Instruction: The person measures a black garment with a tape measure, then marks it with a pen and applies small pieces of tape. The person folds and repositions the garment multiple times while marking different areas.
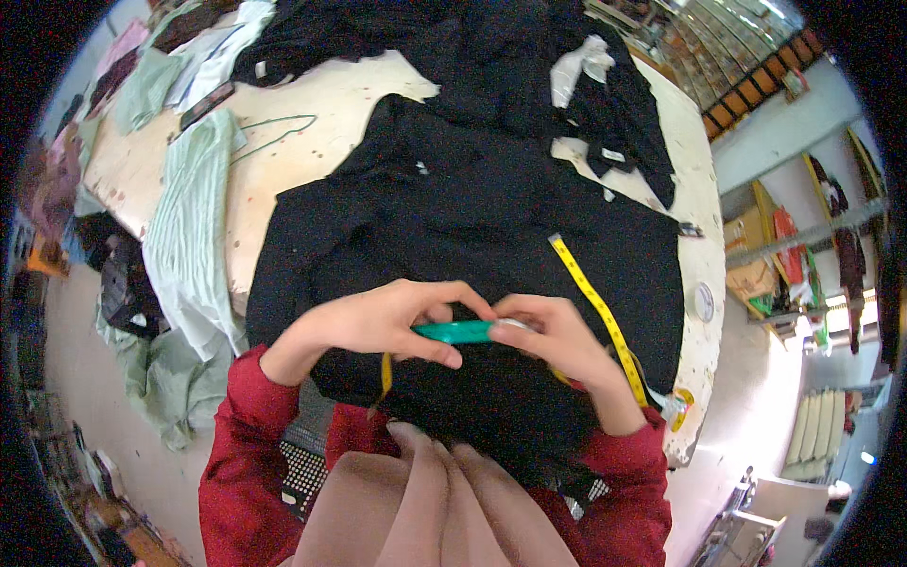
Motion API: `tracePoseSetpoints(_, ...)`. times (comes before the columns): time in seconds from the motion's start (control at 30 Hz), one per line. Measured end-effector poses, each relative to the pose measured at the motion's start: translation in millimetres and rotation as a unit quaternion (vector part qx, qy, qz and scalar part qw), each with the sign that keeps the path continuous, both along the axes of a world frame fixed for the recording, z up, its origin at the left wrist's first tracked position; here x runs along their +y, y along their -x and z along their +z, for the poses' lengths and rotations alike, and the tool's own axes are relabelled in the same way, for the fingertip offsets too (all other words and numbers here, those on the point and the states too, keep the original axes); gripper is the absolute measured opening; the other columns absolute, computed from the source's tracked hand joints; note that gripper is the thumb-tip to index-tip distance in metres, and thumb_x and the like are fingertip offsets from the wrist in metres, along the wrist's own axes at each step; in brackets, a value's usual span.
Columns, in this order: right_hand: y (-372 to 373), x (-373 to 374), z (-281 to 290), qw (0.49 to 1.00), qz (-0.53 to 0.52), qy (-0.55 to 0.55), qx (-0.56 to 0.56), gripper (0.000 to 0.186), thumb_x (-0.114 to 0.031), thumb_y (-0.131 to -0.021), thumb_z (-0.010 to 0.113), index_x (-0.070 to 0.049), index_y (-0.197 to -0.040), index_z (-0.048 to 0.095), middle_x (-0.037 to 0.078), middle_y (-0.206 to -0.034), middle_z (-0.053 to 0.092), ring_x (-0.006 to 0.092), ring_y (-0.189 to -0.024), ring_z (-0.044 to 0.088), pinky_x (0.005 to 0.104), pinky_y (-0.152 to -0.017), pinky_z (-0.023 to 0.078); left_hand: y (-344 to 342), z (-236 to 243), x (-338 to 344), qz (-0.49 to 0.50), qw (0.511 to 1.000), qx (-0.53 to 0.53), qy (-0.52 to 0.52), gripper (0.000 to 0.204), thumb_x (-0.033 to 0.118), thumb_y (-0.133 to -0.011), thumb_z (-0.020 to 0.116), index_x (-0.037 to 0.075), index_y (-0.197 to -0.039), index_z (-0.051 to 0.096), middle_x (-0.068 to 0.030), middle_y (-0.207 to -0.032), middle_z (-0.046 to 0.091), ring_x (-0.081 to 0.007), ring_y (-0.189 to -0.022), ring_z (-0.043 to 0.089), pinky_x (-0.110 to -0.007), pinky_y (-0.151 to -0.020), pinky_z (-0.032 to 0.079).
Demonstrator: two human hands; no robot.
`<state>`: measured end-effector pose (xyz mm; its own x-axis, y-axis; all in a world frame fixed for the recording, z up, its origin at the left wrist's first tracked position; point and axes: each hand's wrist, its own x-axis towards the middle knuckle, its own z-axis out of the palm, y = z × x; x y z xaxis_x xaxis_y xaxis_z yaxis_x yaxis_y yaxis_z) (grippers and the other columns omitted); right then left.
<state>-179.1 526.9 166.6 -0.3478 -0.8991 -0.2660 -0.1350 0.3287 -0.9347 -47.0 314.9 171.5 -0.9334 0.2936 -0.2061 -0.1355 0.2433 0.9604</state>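
My left hand (406, 326) curls round the left end of a slim green handled object (455, 331), thumb below it and index finger reaching toward its other end. My right hand (539, 331) pinches the right end, where a pale part shows under the thumb. Both are held over dark black fabric (453, 227) spread across the table. A yellow tape measure (595, 302) lies on the fabric beside my right hand and runs down near that wrist; another short length of yellow tape (385, 378) hangs below my left hand.
The pale table (142, 189) holds mint striped cloth (194, 227) and other garments at the left, more black fabric (340, 28) behind, and a white round item (701, 302) at the right edge. Shelving with boxes (756, 274) stands to the right.
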Motion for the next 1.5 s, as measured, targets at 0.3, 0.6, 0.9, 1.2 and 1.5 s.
tracePoseSetpoints(0.3,46.9,27.8,34.4,0.906,-0.087,-0.249,0.332,0.016,-0.018,-0.082,0.073,-0.004,-0.090,0.070,0.008,-0.079,0.066,0.0187,-0.067,0.060,0.0309,-0.061,0.042,-3.8,0.0,-100.7,0.034,0.995,0.061,0.078,0.030,0.024,-0.091,0.065,0.004,-0.113,0.068,0.0004,-0.065,0.060,-0.0069,-0.060,0.055,-0.025,-0.057,0.044)
tracePoseSetpoints(0.6,16.8,-139.9,-4.5,0.987,0.143,0.053,0.047,0.055,-0.029,-0.096,0.059,0.001,-0.139,0.042,0.012,-0.114,0.064,0.0201,-0.102,0.061,0.0314,-0.095,0.044,17.9,-18.2,-119.3,0.153,0.979,0.114,0.067,0.021,0.020,-0.092,0.061,0.000,-0.095,0.069,-0.0077,-0.076,0.068,-0.0112,-0.066,0.063,-0.027,-0.063,0.049)
tracePoseSetpoints(0.9,63.6,-296.3,-42.7,0.974,0.054,0.079,0.204,0.024,-0.026,-0.093,0.059,-0.004,-0.096,0.069,0.004,-0.071,0.063,0.0177,-0.063,0.066,0.0300,-0.058,0.050,12.5,-93.5,-218.2,0.414,0.876,0.043,0.244,0.035,0.030,-0.094,0.058,-0.002,-0.087,0.072,-0.0132,-0.074,0.069,-0.0207,-0.067,0.065,-0.034,-0.067,0.051)
tracePoseSetpoints(1.2,75.9,-309.1,-82.9,0.899,0.178,0.085,0.390,0.019,-0.008,-0.084,0.063,-0.014,-0.101,0.068,0.004,-0.104,0.064,0.0246,-0.093,0.065,0.0348,-0.081,0.051,18.8,-98.4,-209.3,0.397,0.885,0.025,0.242,0.030,0.031,-0.079,0.073,0.001,-0.085,0.073,-0.0151,-0.070,0.068,-0.0232,-0.062,0.064,-0.034,-0.063,0.050)
tracePoseSetpoints(1.5,74.6,-304.3,-93.5,0.921,0.151,0.125,0.337,0.022,-0.001,-0.080,0.061,-0.011,-0.100,0.061,0.007,-0.101,0.063,0.0278,-0.094,0.064,0.0381,-0.078,0.051,16.4,-93.2,-203.2,0.399,0.899,0.035,0.176,0.019,0.015,-0.073,0.075,0.000,-0.084,0.071,-0.0107,-0.072,0.069,-0.0188,-0.068,0.066,-0.031,-0.067,0.051)
